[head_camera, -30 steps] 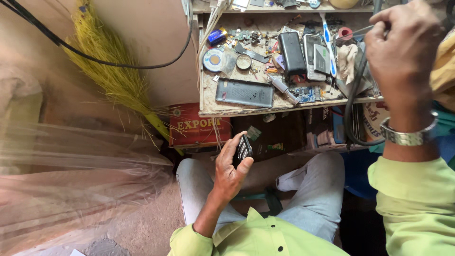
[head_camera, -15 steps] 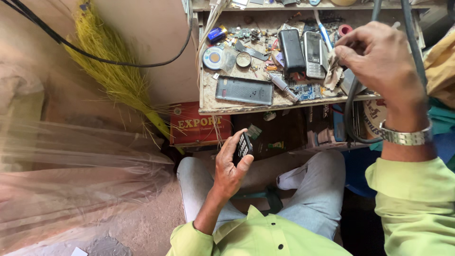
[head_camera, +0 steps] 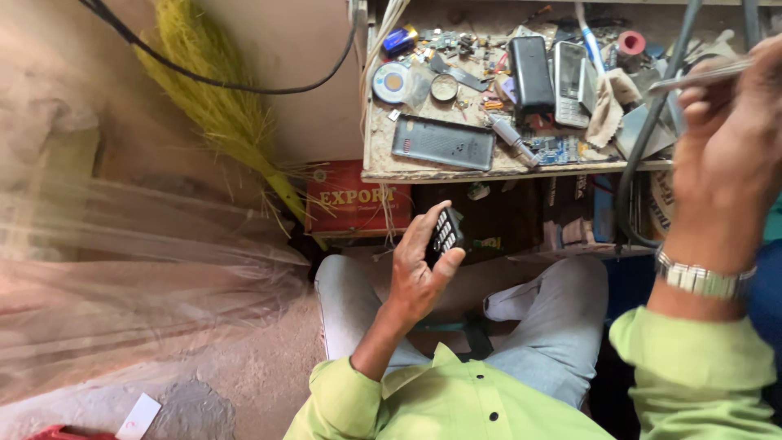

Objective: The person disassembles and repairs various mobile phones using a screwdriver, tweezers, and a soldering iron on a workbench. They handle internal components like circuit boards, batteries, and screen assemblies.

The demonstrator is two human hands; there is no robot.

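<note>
My left hand is low over my lap, closed around a small black keypad phone with its keys facing up. Raised at the right edge of the view, my right hand pinches a pair of thin metal tweezers whose tips point left over the bench. A metal watch sits on that wrist. The worn workbench in front of me carries a grey flat phone back, a black phone, a silver keypad phone and several small parts.
A yellow broom leans on the wall at left, with a black cable hanging above it. A red box lies under the bench. Clear plastic sheet covers the floor at left. A thick grey cable loops at the bench's right.
My right hand has drawn back from the bench top toward the right, and it now holds the tweezers. My left hand with the phone has stayed put.
</note>
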